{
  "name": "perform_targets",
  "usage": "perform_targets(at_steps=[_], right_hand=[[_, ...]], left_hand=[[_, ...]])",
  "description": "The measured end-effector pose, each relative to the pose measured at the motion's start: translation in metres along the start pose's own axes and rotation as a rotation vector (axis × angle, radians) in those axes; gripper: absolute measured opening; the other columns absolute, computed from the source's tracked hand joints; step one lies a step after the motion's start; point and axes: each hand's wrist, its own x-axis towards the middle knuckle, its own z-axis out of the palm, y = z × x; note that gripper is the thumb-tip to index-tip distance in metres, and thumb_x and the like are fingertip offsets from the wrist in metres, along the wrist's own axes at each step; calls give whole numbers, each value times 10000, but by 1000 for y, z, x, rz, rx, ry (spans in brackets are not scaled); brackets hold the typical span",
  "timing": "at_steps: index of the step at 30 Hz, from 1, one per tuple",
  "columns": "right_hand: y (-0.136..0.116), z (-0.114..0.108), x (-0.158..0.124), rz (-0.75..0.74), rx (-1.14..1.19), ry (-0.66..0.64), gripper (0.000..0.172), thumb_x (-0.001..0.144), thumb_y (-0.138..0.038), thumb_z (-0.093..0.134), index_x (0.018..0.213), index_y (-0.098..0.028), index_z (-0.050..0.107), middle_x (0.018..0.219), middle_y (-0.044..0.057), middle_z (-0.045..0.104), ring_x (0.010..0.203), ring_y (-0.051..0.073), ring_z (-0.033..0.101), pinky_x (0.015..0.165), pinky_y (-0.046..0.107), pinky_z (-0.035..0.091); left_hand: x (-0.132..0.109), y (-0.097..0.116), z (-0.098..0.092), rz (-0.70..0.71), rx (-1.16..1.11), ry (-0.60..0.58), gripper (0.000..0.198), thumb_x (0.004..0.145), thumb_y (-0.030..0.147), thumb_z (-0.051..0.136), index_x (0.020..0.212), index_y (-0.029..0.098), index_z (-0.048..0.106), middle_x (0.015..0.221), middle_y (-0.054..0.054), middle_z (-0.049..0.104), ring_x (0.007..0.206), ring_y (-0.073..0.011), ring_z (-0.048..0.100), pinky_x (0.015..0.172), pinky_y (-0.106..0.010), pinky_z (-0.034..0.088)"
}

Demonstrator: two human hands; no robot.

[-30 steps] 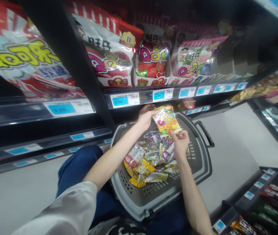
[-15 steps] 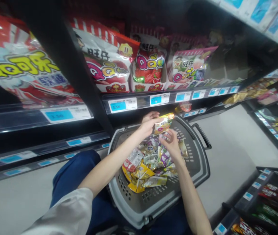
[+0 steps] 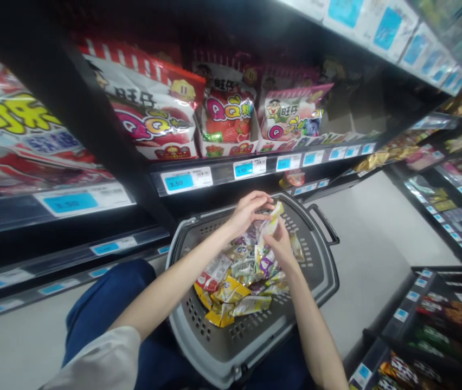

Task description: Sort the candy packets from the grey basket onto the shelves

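A small yellow-and-white gummy candy packet is turned nearly edge-on above the far half of the grey shopping basket. My left hand pinches it from the left near its upper part, fingers curled. From the lower right, my right hand grips its lower end between thumb and fingers. Below both hands a heap of candy packets lies in the basket, among them a yellow packet, a red-and-white packet and a purple-and-white one.
Along the shelf ahead, large QQ gummy bags stand in cartons behind price tags. A black basket handle sticks out at the right. Pale floor lies between this shelf and lower racks on the right. My blue-trousered knee is beside the basket.
The candy packet has turned from front-facing to nearly edge-on. My right hand has risen from below it and closed on it; my left fingers still touch it. The view has shifted slightly right.
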Motion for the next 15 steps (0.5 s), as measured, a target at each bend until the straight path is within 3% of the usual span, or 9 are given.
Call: perform_targets(at_steps=[3,5,8,11,15], right_hand=[[-9,-5,-5,223,263,-47,853,541,-795,753,1181,-243,641,1239,126,686,1133,350,655,976,542,509],[-15,-8,-8,266,365,-39,869,590,-911,576,1125,-232,670,1198,131,700,1025,321,687,910,524,533],[-20,-16,-7,210,455,-40,887,657,-921,442,1119,-201,678,1073,122,722,841,240,688,799,432,549],[-18,-24,-5,128,497,-68,893,648,-921,426,1073,-177,679,948,113,722,721,199,648,701,384,526],[-14,-29,-5,121,506,-84,827,668,-902,449,1013,-184,671,926,111,719,697,190,631,675,370,509]], left_hand=[[2,2,-4,86,81,62,239,810,375,681,936,173,659,1018,-72,665,940,-192,644,667,-281,578],[4,3,-9,165,244,139,168,813,312,654,919,182,666,1007,-65,672,932,-193,644,693,-287,574],[7,4,-21,302,717,194,129,834,221,592,913,199,691,989,-59,679,950,-202,637,855,-341,553],[5,5,-31,419,1230,131,204,857,159,532,963,200,701,1099,-91,661,1091,-259,597,1053,-444,451],[3,4,-41,426,1627,3,266,867,126,490,1023,187,696,1319,-143,570,1274,-350,467,1034,-511,439]])
